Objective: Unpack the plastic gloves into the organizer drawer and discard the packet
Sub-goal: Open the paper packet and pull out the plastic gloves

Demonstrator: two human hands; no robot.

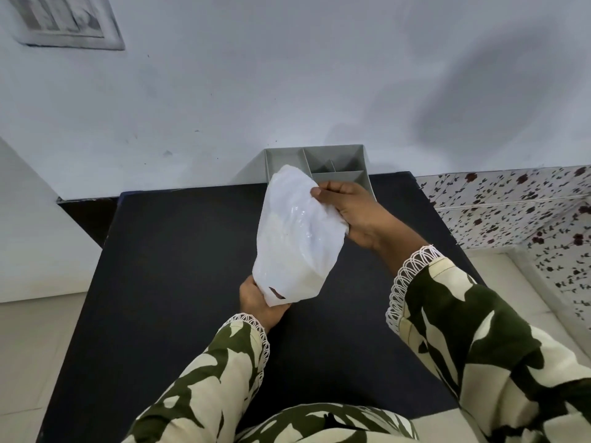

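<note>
A white plastic packet of gloves [295, 241] is held up over the dark table [179, 257], tilted with its far end toward the wall. My left hand [259, 303] grips its near lower corner, beside a hang hole. My right hand [355, 212] pinches its far right edge. Behind the packet, against the wall, stands the grey organizer drawer [332, 159] with several compartments; the packet and my right hand cover its front part. The gloves inside the packet cannot be made out.
A white wall rises right behind the table. A surface with a floral cover [511, 203] lies to the right. A white cabinet side [35, 225] stands at the left, and a switch plate [64, 20] is on the wall at upper left.
</note>
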